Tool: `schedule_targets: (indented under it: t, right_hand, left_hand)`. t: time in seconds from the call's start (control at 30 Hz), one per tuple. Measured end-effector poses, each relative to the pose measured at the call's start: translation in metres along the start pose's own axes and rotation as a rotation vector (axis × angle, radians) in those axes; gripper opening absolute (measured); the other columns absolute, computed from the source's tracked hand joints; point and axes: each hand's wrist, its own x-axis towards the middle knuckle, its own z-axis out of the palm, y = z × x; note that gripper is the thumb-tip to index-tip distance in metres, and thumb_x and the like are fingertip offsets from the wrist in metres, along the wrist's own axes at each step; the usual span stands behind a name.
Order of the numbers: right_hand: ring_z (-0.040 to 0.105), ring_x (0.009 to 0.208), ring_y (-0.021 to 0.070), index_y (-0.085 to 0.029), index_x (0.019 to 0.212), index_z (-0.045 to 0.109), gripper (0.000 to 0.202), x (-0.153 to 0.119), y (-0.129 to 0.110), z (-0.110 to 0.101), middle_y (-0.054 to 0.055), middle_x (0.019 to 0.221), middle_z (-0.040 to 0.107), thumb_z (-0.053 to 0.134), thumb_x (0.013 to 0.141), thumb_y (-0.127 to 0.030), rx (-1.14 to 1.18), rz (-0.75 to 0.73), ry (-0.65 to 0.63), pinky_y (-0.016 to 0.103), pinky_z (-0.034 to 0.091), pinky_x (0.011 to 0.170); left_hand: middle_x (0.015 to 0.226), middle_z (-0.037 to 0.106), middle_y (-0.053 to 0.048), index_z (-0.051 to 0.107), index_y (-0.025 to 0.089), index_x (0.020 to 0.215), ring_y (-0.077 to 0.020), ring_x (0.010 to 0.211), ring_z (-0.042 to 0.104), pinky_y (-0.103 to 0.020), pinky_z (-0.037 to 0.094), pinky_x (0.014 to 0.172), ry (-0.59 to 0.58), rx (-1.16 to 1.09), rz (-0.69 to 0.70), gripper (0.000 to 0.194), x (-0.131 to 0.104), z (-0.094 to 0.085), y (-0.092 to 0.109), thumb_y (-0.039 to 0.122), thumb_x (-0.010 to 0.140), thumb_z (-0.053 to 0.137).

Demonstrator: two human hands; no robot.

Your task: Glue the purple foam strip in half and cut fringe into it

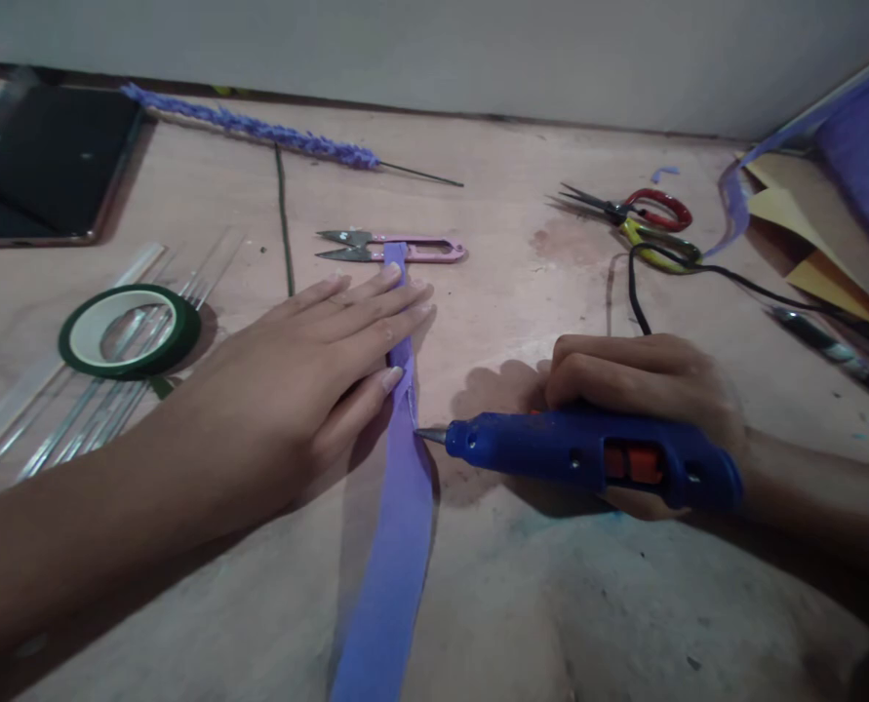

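Note:
A long strip of purple paper [397,526] runs from the near edge of the view up to a pair of pink thread snips [419,250], its far end lying over them. Across the strip's upper part lies my left hand [332,361], flat with fingers stretched out, pressing it to the table. My right hand [639,380] is wrapped round a blue hot glue gun [536,448]. The gun's metal nozzle meets the strip's right edge just below my left thumb, where a thin line of glue seems to show. My right fingers are partly hidden behind the gun.
Left lie a roll of green tape [68,336], clear glue sticks [87,429] and a dark phone [46,166]. Behind is a fringed purple stem [258,127]. Red-and-yellow scissors [616,210], a black cord [741,278], a pen [829,346] and yellow paper [785,219] lie right.

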Motion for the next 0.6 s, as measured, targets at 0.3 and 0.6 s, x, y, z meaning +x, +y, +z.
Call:
schedule_targets:
  t: [0.3,0.6]
  right_hand:
    - [0.060,0.062,0.0153,-0.024,0.099,0.061,0.057,0.0018,0.0026,0.0000,0.002,0.082,0.068,0.048,0.122,-0.075,0.015,-0.036,0.007,0.032,0.041,0.055]
    - [0.062,0.064,0.0151,-0.023,0.101,0.058,0.060,0.0055,-0.0027,-0.0044,0.003,0.083,0.068,0.035,0.125,-0.073,-0.020,-0.046,-0.053,0.030,0.044,0.057]
  left_hand:
    - [0.191,0.047,0.003,0.053,0.030,0.182,-0.0412,0.179,0.044,-0.067,0.028,0.154,-0.016,-0.023,-0.008,0.069,-0.0018,-0.0015,-0.0009,0.054,0.119,0.041]
    - [0.192,0.045,0.003,0.052,0.031,0.183,-0.0401,0.179,0.044,-0.067,0.027,0.154,-0.010,-0.024,0.013,0.069,-0.0010,-0.0002,0.0007,0.054,0.118,0.043]
